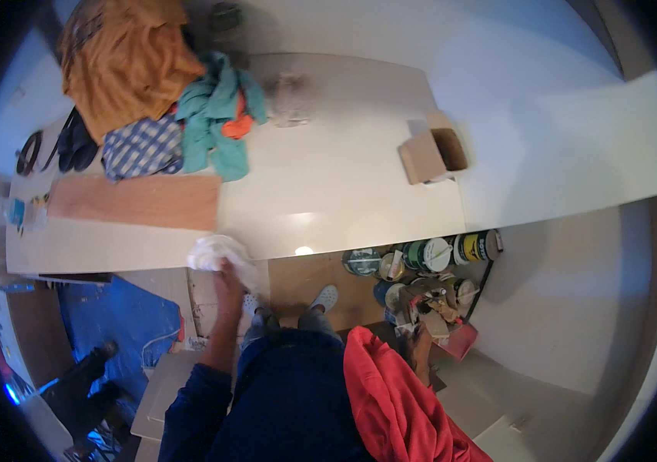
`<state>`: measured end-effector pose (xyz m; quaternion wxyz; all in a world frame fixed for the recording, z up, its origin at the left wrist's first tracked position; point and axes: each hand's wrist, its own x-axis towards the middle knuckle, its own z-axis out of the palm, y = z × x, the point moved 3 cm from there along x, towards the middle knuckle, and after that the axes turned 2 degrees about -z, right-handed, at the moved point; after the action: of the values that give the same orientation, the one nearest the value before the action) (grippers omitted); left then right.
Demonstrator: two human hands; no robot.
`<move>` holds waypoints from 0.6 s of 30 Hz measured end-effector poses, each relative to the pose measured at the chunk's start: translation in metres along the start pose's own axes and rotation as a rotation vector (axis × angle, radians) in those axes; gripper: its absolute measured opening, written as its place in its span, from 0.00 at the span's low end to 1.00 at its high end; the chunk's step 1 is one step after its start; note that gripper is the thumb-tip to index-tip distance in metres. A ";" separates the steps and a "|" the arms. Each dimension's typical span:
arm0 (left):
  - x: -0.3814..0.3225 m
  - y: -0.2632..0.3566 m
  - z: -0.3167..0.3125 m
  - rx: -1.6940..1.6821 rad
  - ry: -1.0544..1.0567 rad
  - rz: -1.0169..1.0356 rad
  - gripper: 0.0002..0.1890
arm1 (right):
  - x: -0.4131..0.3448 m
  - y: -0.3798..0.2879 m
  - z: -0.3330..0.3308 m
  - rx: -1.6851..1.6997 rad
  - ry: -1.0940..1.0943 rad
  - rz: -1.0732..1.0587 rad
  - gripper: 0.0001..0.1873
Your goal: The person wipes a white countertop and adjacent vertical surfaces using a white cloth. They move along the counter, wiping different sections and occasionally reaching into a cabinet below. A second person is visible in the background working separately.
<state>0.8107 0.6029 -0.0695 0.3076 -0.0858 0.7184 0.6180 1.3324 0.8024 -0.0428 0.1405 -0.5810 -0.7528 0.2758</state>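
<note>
My left hand (228,283) grips a bunched white cloth (216,252) at the front edge of a pale countertop (340,202). The cloth is slightly blurred and hangs partly over that edge. Low on the right is my right hand (419,346), in shadow beside a pile of clutter. Whether its fingers hold anything cannot be made out. A red garment (386,392) drapes over my right arm. On the countertop, left of the white cloth, lies a flat reddish-brown wooden board (138,199).
Behind the board are a brown garment (132,63), a blue checked cloth (143,147) and a teal garment (216,127). An open cardboard box (429,153) stands at the right. Several paint buckets (437,254) and a red dustpan (461,342) sit below. A blue sheet (114,323) covers floor at left.
</note>
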 end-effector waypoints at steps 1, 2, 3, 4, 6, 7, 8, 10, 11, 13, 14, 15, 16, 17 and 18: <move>-0.012 0.001 0.033 -0.075 -0.162 -0.001 0.38 | 0.003 0.011 -0.005 -0.001 0.011 0.018 0.18; -0.035 -0.009 0.069 -0.007 -0.125 -0.075 0.36 | 0.006 0.022 -0.012 -0.005 0.022 0.041 0.18; -0.052 -0.013 0.103 -0.042 -0.128 -0.091 0.36 | 0.009 0.032 -0.019 -0.005 0.028 0.097 0.18; -0.065 -0.016 0.137 -0.047 -0.155 -0.161 0.36 | 0.012 0.041 -0.027 -0.018 0.041 0.109 0.17; -0.088 -0.022 0.199 -0.074 -0.207 -0.184 0.37 | 0.015 0.057 -0.044 -0.028 0.040 0.210 0.15; -0.101 -0.027 0.229 -0.077 -0.230 -0.167 0.38 | 0.015 0.064 -0.054 -0.044 0.051 0.216 0.15; -0.111 -0.035 0.257 -0.088 -0.216 -0.173 0.38 | 0.015 0.071 -0.062 -0.051 0.059 0.234 0.16; -0.126 -0.056 0.316 -0.116 -0.150 -0.208 0.38 | 0.013 0.085 -0.076 -0.062 0.080 0.268 0.16; -0.128 -0.066 0.338 -0.148 -0.107 -0.193 0.37 | 0.012 0.091 -0.081 -0.068 0.093 0.283 0.17; -0.126 -0.087 0.386 -0.049 -0.256 -0.227 0.35 | 0.010 0.103 -0.090 -0.057 0.136 0.308 0.17; -0.128 -0.099 0.406 0.016 -0.318 -0.266 0.34 | 0.010 0.108 -0.092 -0.042 0.161 0.315 0.17; -0.132 -0.108 0.429 0.005 -0.302 -0.266 0.33 | 0.010 0.113 -0.094 -0.023 0.180 0.340 0.17; -0.145 -0.115 0.466 -0.040 -0.246 -0.260 0.32 | 0.011 0.114 -0.095 -0.030 0.222 0.308 0.18; -0.162 -0.121 0.505 -0.197 -0.297 -0.333 0.31 | 0.013 0.116 -0.096 -0.038 0.253 0.299 0.19; -0.182 -0.123 0.536 -0.410 -0.310 -0.367 0.31 | 0.013 0.118 -0.095 -0.051 0.263 0.343 0.20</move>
<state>1.1973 1.0330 -0.0977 0.4963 -0.1788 0.4960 0.6897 1.4733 0.8590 -0.0353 0.1735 -0.7350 -0.6248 0.1983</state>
